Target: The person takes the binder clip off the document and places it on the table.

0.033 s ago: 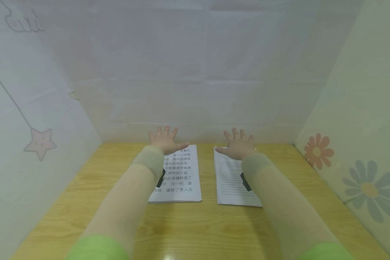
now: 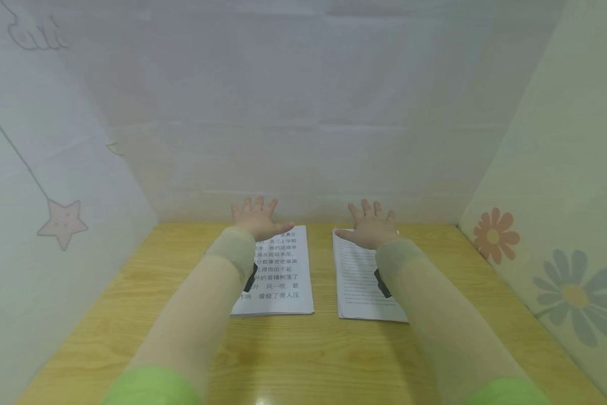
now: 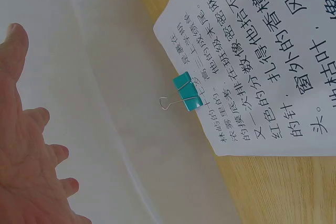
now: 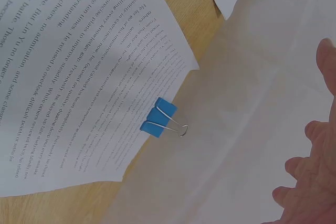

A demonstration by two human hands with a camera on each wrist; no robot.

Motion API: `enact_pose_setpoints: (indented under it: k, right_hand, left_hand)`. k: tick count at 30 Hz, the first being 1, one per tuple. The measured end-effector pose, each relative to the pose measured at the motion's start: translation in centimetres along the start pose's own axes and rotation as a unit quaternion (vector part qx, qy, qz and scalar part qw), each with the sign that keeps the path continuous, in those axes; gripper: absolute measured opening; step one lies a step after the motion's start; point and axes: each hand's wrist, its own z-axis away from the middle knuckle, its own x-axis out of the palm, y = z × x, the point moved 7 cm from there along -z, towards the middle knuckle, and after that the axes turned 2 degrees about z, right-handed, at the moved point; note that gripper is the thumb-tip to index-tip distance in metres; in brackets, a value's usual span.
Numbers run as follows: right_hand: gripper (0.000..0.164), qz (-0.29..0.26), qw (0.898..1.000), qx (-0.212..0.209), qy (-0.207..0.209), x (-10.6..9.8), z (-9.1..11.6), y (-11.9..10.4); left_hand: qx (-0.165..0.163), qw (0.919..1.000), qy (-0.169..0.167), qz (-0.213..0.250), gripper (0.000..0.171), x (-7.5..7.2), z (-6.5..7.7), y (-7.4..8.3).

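Both hands reach out above the far part of the table with fingers spread, and neither holds anything. My left hand (image 2: 256, 219) hovers over the far end of a stack of paper (image 2: 288, 306) printed in large Chinese characters. A teal binder clip (image 3: 187, 92) grips that stack's far edge in the left wrist view. On the other side, my right hand (image 2: 371, 228) is over a second stack of paper (image 2: 354, 298) with small English print. The right wrist view shows a blue binder clip (image 4: 158, 118) on its far edge. My forearms partly cover both stacks in the head view.
The wooden table (image 2: 283, 360) ends at a pale cloth wall (image 2: 313, 140) behind the hands. Similar cloth walls stand on both sides, one with a printed star (image 2: 63, 224), the other with printed flowers (image 2: 493, 236). A strip of bare wood separates the stacks.
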Motion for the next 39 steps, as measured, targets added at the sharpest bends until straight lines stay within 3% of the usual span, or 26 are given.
enact_pose_setpoints:
  k: [8, 20, 29, 35, 39]
  right_hand:
    - [0.094, 0.001, 1.0, -0.007, -0.006, 0.1, 0.2, 0.0]
    - [0.09, -0.025, 0.999, -0.024, 0.02, 0.3, -0.4, -0.4]
    - [0.086, -0.104, 0.994, -0.027, 0.02, 0.7, -0.2, -1.7]
    - [0.084, -0.152, 0.988, -0.023, 0.017, 1.6, -0.6, -2.7]
    - [0.084, -0.195, 0.981, -0.018, 0.004, 2.5, -0.8, -3.4]
  left_hand:
    - [0.004, 1.0, 0.001, 0.006, 0.096, 0.1, 0.1, 0.2]
    - [0.006, 0.9997, 0.006, 0.024, 0.087, -0.1, 0.2, 0.1]
    - [0.018, 0.9976, 0.01, 0.066, 0.085, 0.8, -0.1, -0.2]
    - [0.016, 0.9922, 0.013, 0.123, 0.087, 1.2, 0.2, -0.9]
    - [-0.007, 0.981, 0.003, 0.194, 0.089, 1.5, 0.9, -1.4]
